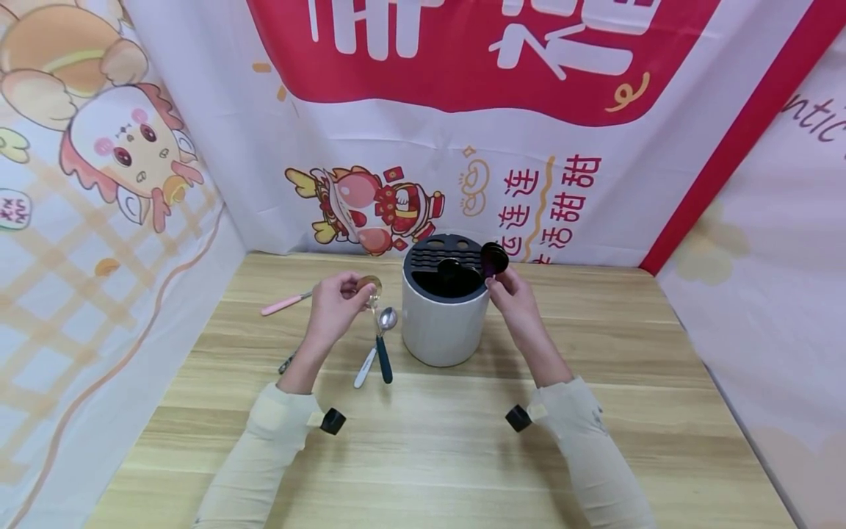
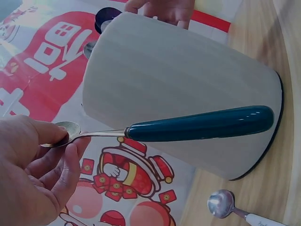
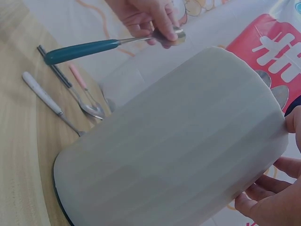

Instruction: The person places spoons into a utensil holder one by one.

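Note:
My left hand pinches a spoon with a teal handle by its bowl, between thumb and fingers. The handle hangs downward, left of a white round utensil holder with a dark slotted top. On the holder's other side, my right hand rests its thumb and bent fingertips against the wall near the rim. Right above that thumb, a dark spoon bowl sticks up at the rim. Silver spoon bowls also show at the top edge in the right wrist view.
Left of the holder, a white-handled spoon lies on the wooden table. Farther left are a pink-handled utensil and a dark-handled one, partly hidden by my left forearm in the head view. Printed cloth hangs behind.

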Demonstrator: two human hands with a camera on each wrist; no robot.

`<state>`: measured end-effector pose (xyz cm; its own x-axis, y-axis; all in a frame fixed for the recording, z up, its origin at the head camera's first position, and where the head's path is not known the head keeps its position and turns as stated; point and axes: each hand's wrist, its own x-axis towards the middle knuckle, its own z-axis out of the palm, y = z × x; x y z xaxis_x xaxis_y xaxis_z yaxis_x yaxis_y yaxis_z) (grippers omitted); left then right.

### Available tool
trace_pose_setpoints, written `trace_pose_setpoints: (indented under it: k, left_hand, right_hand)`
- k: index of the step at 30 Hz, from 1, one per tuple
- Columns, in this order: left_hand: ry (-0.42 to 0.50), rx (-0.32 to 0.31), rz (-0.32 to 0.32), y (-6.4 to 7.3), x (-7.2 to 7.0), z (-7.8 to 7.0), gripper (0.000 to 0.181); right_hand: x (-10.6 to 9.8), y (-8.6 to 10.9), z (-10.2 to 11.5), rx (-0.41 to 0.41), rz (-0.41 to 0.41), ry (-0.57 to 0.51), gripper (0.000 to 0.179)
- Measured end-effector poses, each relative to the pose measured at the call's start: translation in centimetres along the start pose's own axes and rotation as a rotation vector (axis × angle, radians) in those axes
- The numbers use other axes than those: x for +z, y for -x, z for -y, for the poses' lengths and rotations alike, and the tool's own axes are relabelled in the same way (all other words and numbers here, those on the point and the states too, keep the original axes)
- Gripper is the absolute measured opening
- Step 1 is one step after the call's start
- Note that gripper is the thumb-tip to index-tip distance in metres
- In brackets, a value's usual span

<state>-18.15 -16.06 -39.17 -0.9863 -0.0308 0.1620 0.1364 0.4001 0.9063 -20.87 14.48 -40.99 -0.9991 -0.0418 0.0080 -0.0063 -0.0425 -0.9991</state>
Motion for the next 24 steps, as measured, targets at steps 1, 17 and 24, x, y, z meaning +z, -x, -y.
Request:
trace_pose_setpoints:
  k: [1, 17, 24]
  left_hand:
    - [0.000, 0.005, -0.003, 0.0, 0.0, -0.2, 0.022]
    - [-0.026, 0.179, -0.090, 0.7, -0.6, -3.7, 0.017]
    - [0.003, 0.268, -0.158, 1.0, -1.1, -5.6, 0.018]
  right_hand:
    - [0.0, 0.0, 0.0, -0.002, 0.000, 0.001, 0.043]
    - [-0.2, 0.1, -0.1, -0.001, -0.006, 0.019, 0.040]
    - [-0.2, 0.1, 0.1, 0.015, 0.002, 0.020, 0.041]
